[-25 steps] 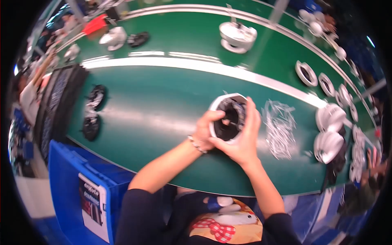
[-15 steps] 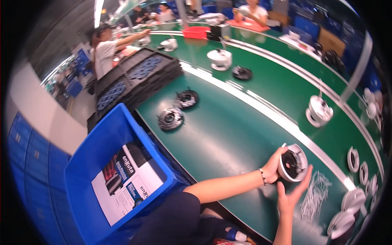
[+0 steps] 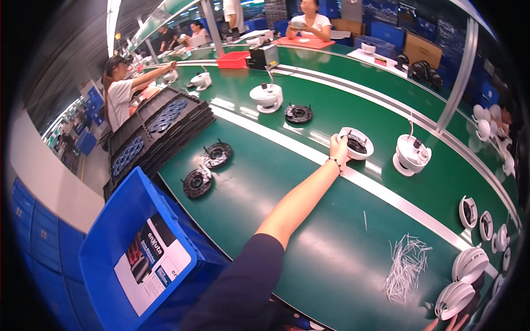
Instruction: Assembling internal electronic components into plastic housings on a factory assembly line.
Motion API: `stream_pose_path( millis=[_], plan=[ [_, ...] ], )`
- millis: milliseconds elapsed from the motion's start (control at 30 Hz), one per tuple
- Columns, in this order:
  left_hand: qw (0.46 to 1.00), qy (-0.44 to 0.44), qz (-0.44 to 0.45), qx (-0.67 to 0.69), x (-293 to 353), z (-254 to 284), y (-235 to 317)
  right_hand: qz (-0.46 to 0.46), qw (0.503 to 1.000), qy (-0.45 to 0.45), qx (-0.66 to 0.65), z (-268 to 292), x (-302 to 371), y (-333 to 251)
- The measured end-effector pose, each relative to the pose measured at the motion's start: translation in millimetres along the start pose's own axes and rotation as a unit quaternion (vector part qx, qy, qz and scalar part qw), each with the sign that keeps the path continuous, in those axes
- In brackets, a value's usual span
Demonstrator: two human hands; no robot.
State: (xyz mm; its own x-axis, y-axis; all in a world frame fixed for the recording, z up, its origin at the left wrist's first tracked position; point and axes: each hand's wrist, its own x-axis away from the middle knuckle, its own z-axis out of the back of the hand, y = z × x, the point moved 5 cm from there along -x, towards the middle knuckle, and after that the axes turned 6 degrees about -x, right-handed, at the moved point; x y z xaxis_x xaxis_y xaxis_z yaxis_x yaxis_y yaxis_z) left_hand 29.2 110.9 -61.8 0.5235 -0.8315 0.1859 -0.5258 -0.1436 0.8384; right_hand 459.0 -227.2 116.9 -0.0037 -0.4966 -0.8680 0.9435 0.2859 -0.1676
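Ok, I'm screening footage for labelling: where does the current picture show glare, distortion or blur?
Head view: glare streaks the belt and a sheen lies on the table; head view: the table's near edge curves and the corners are black; head view: left hand and bowl look fairly sharp, the far boxes softer.

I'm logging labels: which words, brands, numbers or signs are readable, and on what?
Printed sheet in blue bin: large readable lettering, which I won't copy; its finest lines are too small to read.
White housing in left hand: no lettering visible.
Dark box beside red tray: any marking too small to read.
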Motion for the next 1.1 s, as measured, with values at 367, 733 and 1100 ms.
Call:
stream_pose_path(
  millis=[367,733,1100],
  plan=[
    [0.738,0.103,-0.433,-0.508,-23.9,26.0,108.4,-0.007,0.990,-0.052,0.127,13.1,7.6,66.3],
    [0.762,0.170,-0.117,-0.614,-123.6,137.3,135.6,-0.031,0.991,-0.043,0.120,-8.8,-4.7,47.6],
    [0.989,-0.082,0.010,-0.124,-56.2,148.4,82.1,-0.080,0.989,-0.011,0.120,27.0,-11.8,136.1]
  ],
)
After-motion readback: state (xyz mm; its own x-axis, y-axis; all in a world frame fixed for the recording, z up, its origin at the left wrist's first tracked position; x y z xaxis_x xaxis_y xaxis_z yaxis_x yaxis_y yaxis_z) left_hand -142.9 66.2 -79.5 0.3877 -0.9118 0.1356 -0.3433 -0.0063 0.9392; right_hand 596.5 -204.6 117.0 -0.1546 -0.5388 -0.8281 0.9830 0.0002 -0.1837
